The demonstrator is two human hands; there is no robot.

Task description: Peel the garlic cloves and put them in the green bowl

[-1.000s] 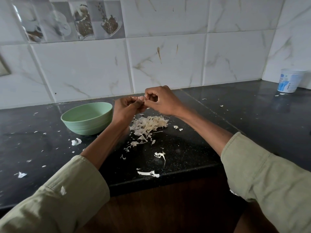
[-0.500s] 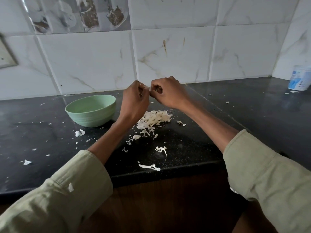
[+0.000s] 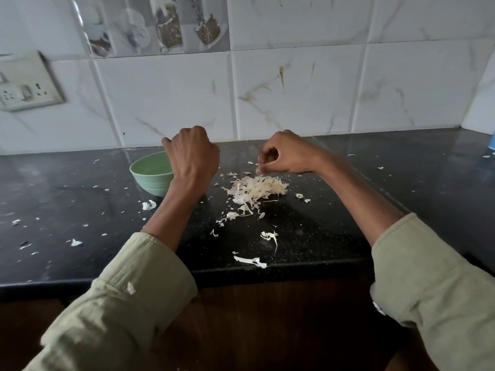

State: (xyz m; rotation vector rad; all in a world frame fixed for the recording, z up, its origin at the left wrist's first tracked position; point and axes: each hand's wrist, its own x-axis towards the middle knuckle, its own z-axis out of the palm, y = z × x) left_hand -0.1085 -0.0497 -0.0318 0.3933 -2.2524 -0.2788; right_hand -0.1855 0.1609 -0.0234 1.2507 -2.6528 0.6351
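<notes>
Your left hand [image 3: 191,153] is sitting in the middle of the frame, a little to the left, with the back of it facing you. Its fingers are curling into a fist over the right side of the green bowl [image 3: 150,174]. You cannot tell if a garlic clove is hiding inside the fist.

Your right hand [image 3: 285,156] is sitting to the right of the middle, well apart from the left one. Its fingers are bending down and its fingertips [image 3: 261,170] are coming together just above the pile of peels [image 3: 258,188]. Something small may be sitting between them, but it is too blurry to tell.

You are looking at one green bowl. It is standing on the black counter [image 3: 321,231], left of the middle, and your left hand is covering part of its rim. What is inside it is hidden from here.

One big pile of peels is lying on the counter, below your right hand. Many little bits of peel are lying all around it, too many to count. One long peel [image 3: 250,261] is lying near the front edge of the counter.

Two green sleeves are showing, the left sleeve [image 3: 120,311] at the lower left and the right sleeve [image 3: 434,290] at the lower right. One small bit of peel is sticking to the left one.

One switch plate [image 3: 26,84] is sitting on the white tile wall [image 3: 294,97] at the upper left.
</notes>
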